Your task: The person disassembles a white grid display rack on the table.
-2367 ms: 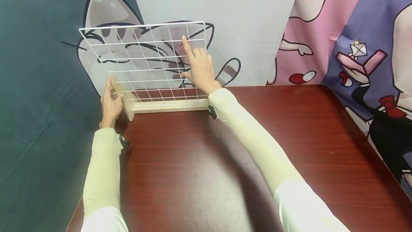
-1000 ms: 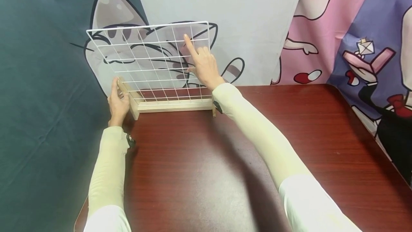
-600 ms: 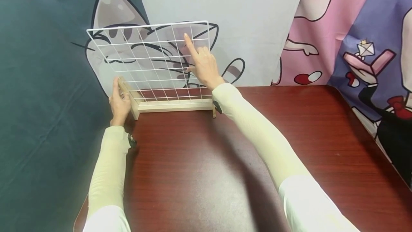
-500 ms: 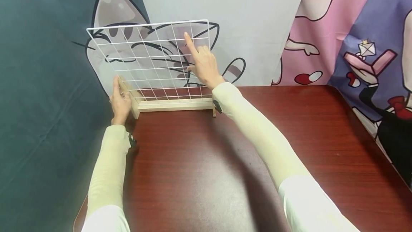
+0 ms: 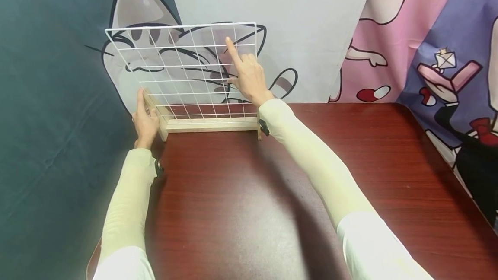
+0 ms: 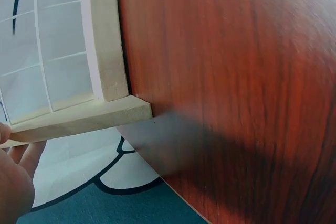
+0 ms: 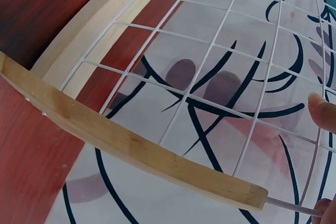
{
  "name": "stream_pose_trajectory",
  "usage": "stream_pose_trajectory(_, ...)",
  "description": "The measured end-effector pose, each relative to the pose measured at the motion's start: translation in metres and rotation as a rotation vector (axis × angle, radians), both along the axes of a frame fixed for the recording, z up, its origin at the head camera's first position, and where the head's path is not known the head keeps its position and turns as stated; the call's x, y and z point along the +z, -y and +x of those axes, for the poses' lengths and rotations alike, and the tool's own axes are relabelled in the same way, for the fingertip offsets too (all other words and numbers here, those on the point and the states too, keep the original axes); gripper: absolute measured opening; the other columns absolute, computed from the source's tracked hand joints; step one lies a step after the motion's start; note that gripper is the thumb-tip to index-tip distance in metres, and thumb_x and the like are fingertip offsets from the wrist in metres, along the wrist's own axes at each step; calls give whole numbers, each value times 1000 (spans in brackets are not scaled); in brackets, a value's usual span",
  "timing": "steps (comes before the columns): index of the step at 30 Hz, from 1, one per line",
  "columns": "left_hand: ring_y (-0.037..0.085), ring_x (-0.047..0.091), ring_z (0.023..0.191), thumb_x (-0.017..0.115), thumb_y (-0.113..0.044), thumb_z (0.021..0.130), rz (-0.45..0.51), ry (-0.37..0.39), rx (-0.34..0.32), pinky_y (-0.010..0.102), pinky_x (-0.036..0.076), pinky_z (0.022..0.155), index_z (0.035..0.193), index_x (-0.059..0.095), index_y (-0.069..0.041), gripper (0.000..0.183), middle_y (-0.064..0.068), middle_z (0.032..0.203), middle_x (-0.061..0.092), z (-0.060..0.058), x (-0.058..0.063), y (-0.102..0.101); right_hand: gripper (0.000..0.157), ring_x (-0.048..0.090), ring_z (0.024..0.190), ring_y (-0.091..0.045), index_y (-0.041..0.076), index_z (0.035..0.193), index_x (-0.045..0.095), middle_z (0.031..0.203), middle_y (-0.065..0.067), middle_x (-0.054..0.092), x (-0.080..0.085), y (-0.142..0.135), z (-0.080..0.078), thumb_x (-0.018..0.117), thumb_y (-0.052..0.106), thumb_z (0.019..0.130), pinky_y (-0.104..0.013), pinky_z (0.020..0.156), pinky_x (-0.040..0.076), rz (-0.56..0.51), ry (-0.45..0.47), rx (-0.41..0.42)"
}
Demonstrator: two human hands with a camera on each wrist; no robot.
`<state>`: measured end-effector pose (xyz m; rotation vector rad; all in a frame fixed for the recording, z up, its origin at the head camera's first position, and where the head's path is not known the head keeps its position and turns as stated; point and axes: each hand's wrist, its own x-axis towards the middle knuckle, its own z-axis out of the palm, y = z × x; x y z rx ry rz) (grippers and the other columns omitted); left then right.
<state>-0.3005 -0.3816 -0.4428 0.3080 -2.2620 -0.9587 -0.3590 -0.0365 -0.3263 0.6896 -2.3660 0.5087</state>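
A white wire grid panel [image 5: 183, 26] stands upright in a pale wooden base at the back left of the table, with a wooden crossbar [image 5: 210, 125] along its bottom. My left hand [image 5: 145, 126] grips the left wooden side board [image 6: 89, 119], thumb on the inner side and fingers on the outer. At the panel's right edge, my right hand [image 5: 250, 74] holds the wire frame, its index finger pointing up along the grid. The right wrist view shows the right side board [image 7: 136, 153] below that thumb and fingertip; my forearm mostly hides this board in the head view.
The reddish-brown wooden table [image 5: 218, 193] spreads in front of the panel and to its right. Close behind stands a white backdrop [image 5: 295, 33] with a cartoon cat. A dark green cloth [image 5: 50, 98] borders the left side, a pink and purple printed cloth [image 5: 435, 16] the right.
The head view has shifted slightly, so panel and hands appear a little farther right and higher. Both hands keep their holds on the side board and wire panel.
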Motion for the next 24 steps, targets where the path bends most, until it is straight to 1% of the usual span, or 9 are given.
stream_pose_trajectory(4, 48, 66, 104, 52, 4, 91, -5, 4, -2, 60, 51, 89, 156, 31, -33, 78, 33, 133, 58, -1, 0, 0, 103, 52, 86, -26, 20, 160, 23, 89, -10, 60, -1, -1, 1, 85, 30, 78, -36, 68, 49, -10, -13, 5)
stream_pose_trajectory(8, 48, 65, 107, 52, 3, 92, -16, 13, -6, 60, 50, 90, 156, 31, -32, 77, 32, 133, 58, -2, 0, 1, 102, 52, 87, -26, 20, 160, 23, 91, -10, 61, 1, -1, 1, 85, 30, 78, -36, 71, 50, -18, -5, -4)
stream_pose_trajectory(12, 49, 65, 110, 52, 4, 91, -21, 14, -12, 59, 51, 93, 156, 31, -32, 77, 32, 134, 59, -2, 3, 1, 103, 52, 87, -26, 21, 160, 22, 91, -10, 61, 9, 0, 2, 85, 30, 78, -36, 71, 50, -11, -9, -13)
stream_pose_trajectory(18, 45, 63, 118, 52, 4, 91, 3, 24, -31, 55, 50, 100, 156, 31, -34, 78, 26, 145, 52, -3, 4, 3, 103, 49, 84, -23, 23, 160, 22, 88, -8, 59, 18, 2, 2, 85, 30, 78, -34, 67, 47, -1, -24, -17)
stream_pose_trajectory(21, 45, 63, 118, 51, 4, 90, 5, 28, -30, 54, 51, 100, 156, 31, -33, 78, 26, 146, 51, -2, 3, 2, 103, 49, 83, -23, 23, 160, 22, 88, -8, 59, 20, 2, 2, 85, 31, 79, -34, 66, 47, 1, -22, -18)
stream_pose_trajectory(24, 46, 63, 118, 51, 4, 89, 4, 32, -24, 56, 51, 99, 156, 30, -34, 80, 25, 145, 51, -1, 3, 2, 102, 50, 84, -24, 23, 160, 23, 89, -8, 60, 24, 2, 1, 85, 31, 78, -33, 66, 47, -3, -45, -7)
